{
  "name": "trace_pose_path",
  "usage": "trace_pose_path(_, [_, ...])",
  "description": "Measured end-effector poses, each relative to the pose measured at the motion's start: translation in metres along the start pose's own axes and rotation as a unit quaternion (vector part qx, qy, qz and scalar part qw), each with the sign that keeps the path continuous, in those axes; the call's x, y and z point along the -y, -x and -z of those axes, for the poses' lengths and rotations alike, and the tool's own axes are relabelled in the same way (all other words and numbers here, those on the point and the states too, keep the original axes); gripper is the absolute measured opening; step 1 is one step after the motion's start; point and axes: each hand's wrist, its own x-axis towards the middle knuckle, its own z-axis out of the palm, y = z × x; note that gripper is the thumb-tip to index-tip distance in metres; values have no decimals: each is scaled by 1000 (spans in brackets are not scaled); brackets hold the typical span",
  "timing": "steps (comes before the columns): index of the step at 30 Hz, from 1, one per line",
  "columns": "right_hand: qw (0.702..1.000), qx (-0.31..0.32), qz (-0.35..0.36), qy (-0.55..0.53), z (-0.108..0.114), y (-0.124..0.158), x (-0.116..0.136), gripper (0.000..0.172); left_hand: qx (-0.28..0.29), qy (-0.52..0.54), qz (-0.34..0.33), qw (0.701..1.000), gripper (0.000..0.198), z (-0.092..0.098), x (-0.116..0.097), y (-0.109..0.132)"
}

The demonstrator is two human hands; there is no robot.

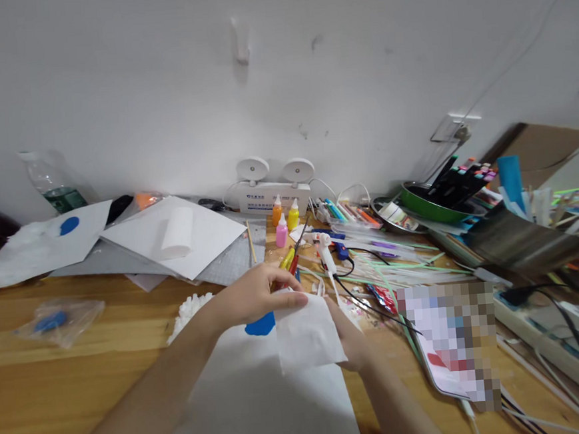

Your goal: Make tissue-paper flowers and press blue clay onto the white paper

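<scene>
My left hand [270, 292] pinches the upper edge of a small, thin white paper sheet [309, 336] between thumb and fingers. Behind that sheet's right side is my right hand [349, 342]; its fingers are mostly hidden, so I cannot tell how they are closed. Below both hands lies a larger white board [264, 406], with a blue patch [260, 324] near its far end, partly covered by the hand and sheet. Just beyond my left hand is a pointed tool with yellow and red handles [289, 260]. A heap of small white pieces [189, 313] sits left of the board.
Pink, orange and yellow bottles [281, 231] stand before a white router [273, 198]. A white glue gun [326, 254] and its cord lie right of them. A phone [446, 365] and power strip [555, 350] are at right. At left are a bag with blue clay [52, 321] and white boards [210, 233].
</scene>
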Motion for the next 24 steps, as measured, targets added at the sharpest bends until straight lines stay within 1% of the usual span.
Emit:
trace_pose_path(4, [999,19,20,32,-3,-1,1,33,7,-5,-3,1000,31,3,0,1])
trace_pose_path(8, [999,-1,15,44,1,2,1,27,35,87,3,996,19,0,-1,2])
trace_pose_path(10, [999,3,9,42,3,3,4,23,36,125,1,991,16,-2,0,1])
trace_pose_path(14, [999,16,6,30,5,2,9,20,37,134,18,990,18,-3,5,-1])
trace_pose_path(15, [1000,12,5,20,5,1,9,22,41,128,27,991,19,-2,6,-1])
trace_pose_path(16, [1000,4,4,5,5,0,8,27,43,119,32,991,20,-1,7,-1])
trace_pose_path(20, [993,-68,10,-101,0,-4,-2,64,20,67,25,997,17,1,7,-1])
trace_pose_path(21, [989,-83,7,-121,-2,-6,-3,68,15,58,23,998,17,0,6,-1])
trace_pose_path(22, [987,-96,-1,-131,-4,-8,-4,67,12,51,22,998,17,0,6,-1])
trace_pose_path(24, [984,-120,-23,-128,-7,-12,-1,51,11,44,21,999,17,-1,5,-2])
